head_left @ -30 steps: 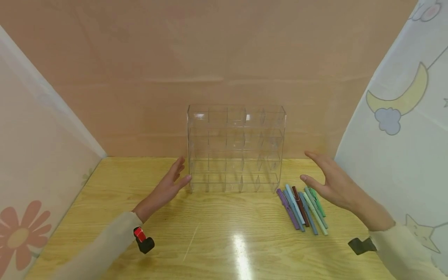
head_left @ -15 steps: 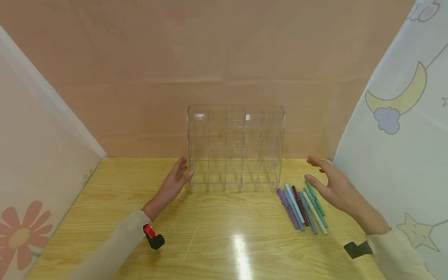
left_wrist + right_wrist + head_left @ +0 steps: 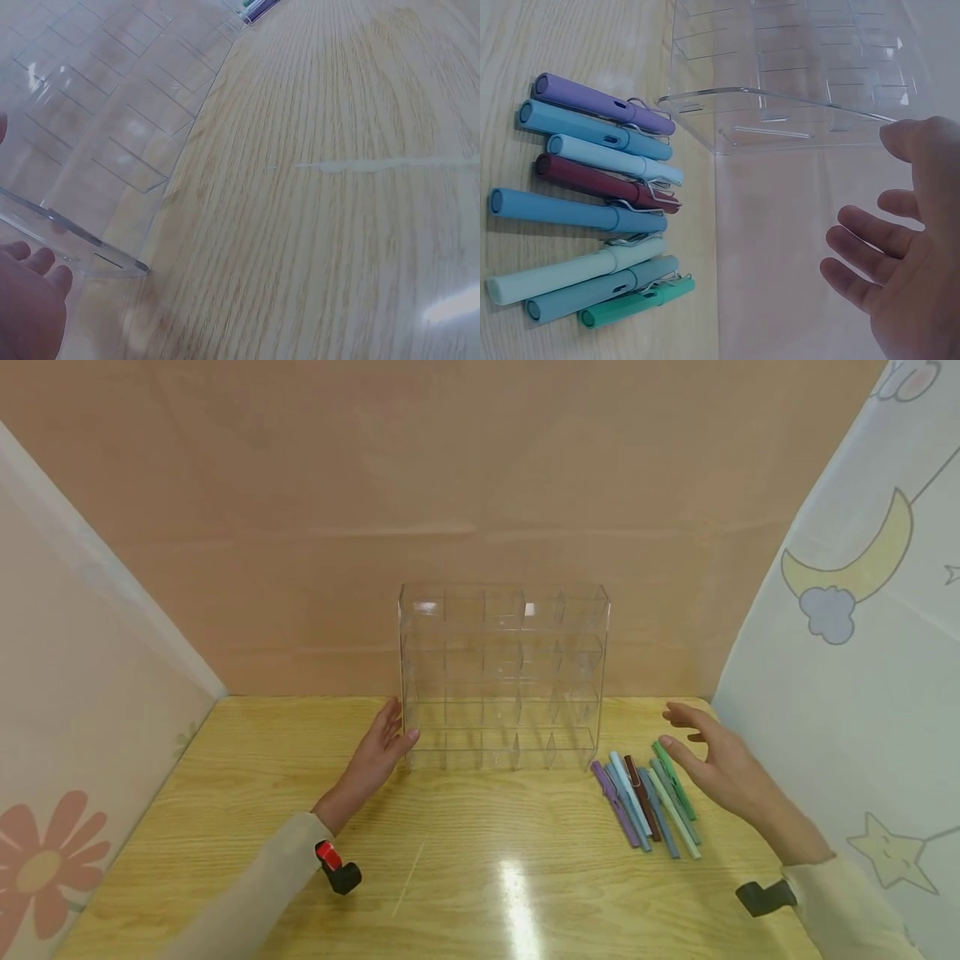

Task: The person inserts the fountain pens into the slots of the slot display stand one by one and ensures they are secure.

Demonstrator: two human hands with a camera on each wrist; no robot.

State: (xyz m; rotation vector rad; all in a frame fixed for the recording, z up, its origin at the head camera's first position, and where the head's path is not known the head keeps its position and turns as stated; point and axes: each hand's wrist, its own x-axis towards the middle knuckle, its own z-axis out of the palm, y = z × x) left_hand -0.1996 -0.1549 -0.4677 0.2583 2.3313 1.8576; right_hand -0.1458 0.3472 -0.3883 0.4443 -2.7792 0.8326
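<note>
A clear acrylic rack with rows of small compartments stands upright at the back of the table. My left hand is right at its left side, fingers extended along the side panel and thumb by the front edge. In the left wrist view, fingertips show just beside that panel. To the right of the rack, my right hand hovers with fingers loosely bent and nothing in them. Several capped pens lie below and left of it, among them a purple pen, a maroon pen and a green pen.
The wooden table runs up to an orange-tan backdrop just behind the rack. A flower-printed sheet borders the left side, and a sheet with a moon and star borders the right.
My left hand has shifted slightly right, closer against the rack's side. The right hand has drifted slightly right, its fingers a little more bent. Rack and pens stay put.
</note>
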